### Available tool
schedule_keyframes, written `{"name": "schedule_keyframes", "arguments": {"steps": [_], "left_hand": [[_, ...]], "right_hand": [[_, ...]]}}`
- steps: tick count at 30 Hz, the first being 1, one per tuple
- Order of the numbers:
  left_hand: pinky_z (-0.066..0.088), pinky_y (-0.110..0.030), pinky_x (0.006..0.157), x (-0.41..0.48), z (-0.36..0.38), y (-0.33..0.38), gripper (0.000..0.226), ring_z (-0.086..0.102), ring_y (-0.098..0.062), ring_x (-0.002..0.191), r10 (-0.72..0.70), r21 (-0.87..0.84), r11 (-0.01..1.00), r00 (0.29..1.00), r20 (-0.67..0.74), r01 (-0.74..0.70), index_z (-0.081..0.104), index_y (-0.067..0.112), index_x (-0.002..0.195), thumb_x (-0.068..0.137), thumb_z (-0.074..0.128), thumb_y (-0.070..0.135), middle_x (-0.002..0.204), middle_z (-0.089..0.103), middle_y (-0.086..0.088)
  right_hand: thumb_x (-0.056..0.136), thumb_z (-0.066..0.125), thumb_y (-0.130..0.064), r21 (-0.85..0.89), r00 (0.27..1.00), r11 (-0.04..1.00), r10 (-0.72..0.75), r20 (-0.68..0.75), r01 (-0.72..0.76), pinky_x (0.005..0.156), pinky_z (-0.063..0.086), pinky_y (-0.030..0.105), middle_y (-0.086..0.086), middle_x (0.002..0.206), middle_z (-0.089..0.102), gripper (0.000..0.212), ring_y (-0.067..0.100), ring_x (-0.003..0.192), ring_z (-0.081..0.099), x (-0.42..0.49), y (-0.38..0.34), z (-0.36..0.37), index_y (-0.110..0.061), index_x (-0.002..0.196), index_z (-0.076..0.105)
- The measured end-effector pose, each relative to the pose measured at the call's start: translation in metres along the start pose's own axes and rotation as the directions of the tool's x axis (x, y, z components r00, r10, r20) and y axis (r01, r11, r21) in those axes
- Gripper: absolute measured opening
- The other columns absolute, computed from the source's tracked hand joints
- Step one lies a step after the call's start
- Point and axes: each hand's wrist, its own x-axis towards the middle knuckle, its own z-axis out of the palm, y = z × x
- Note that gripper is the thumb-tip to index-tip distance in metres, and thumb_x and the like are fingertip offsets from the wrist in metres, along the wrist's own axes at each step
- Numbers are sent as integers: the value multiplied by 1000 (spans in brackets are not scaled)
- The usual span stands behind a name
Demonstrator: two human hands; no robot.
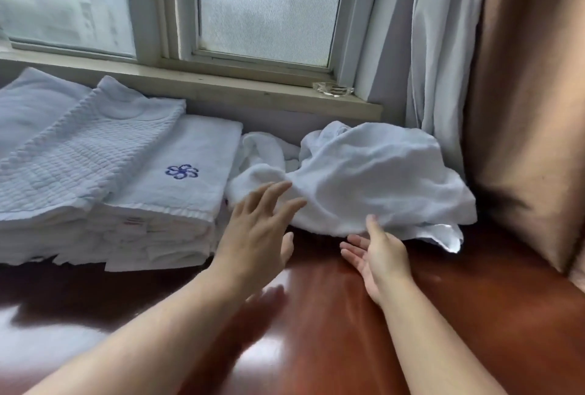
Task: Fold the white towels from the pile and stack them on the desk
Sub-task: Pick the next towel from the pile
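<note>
I see the loose pile of white towels [364, 179] crumpled at about one o'clock on the reddish wooden desk [459, 315], pushed against the wall under the windowsill [221, 87]. At ten o'clock sits the folded stack [158, 204], its top towel showing a blue flower emblem [181, 171], with a ribbed towel [79, 154] overlapping it from the left.

My left hand [253, 236] hovers palm down at the pile's near left edge, fingers spread apart — whether they touch the cloth I cannot tell. My right hand [378, 257] lies palm up just below the pile's front hem, fingers straight, thumb raised against the fabric, gripping nothing. A glass ashtray [332, 89] rests on the sill at twelve o'clock, beside the curtains [449, 46].
</note>
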Motion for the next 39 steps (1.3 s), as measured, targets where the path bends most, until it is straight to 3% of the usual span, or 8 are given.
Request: {"name": "schedule_keyframes", "arguments": {"steps": [6,10,15,20,23,29,36,39], "left_hand": [[30,-52,113,18,43,-17,95,26,-29,140,-95,31,995,987,-127,99,39,23,152,69,85,28,157,36,-10],[24,-52,115,25,45,-26,47,32,-34,141,-141,4,990,984,-107,142,70,29,124,78,80,25,153,42,-5],[32,-49,113,25,41,-16,14,52,-26,127,17,-142,988,970,-241,-53,72,16,101,89,68,22,127,66,-3],[41,-30,67,3,26,9,24,55,-11,74,95,-455,888,995,31,-70,52,28,104,97,40,48,76,62,10],[38,-22,62,-1,28,3,40,56,-2,80,11,-499,863,984,175,79,47,38,109,92,25,66,84,60,21],[42,-25,78,6,33,-7,76,56,2,98,-48,-370,918,968,247,140,53,55,128,73,23,97,89,63,29],[36,-29,98,8,47,-9,57,45,3,109,99,-364,931,951,294,15,59,58,122,74,44,85,104,53,27],[26,-30,108,7,47,-9,73,36,2,128,151,-329,944,937,314,-42,46,58,132,65,52,88,130,47,30]], "right_hand": [[98,64,-37,59,999,998,15,32,-17,43,52,26,9,76,58,23,13,47,62,30,-2,-4,-14,101,63],[96,67,-36,-4,990,1000,-19,-138,19,43,52,25,10,86,52,28,12,43,63,31,-1,-1,-9,98,60],[98,65,-37,-52,999,998,-29,-17,29,49,53,23,5,90,62,23,14,64,62,27,-1,-5,-14,97,68],[98,66,-31,220,996,971,-86,-28,90,76,62,40,7,107,77,27,26,95,75,17,-8,-7,-12,117,68],[99,63,-34,305,996,948,-91,-7,88,97,55,50,10,116,75,36,30,104,73,13,-17,-15,-10,125,63],[96,61,-46,367,988,924,-139,68,105,99,53,49,10,124,72,47,32,110,70,11,-25,-23,-15,131,65],[94,48,-57,510,940,858,-225,256,67,90,55,50,14,130,67,58,36,116,67,9,-32,-30,-17,131,68],[93,38,-68,488,867,869,-302,396,80,95,50,56,22,138,60,74,43,125,59,6,-34,-32,-12,135,65]]}}
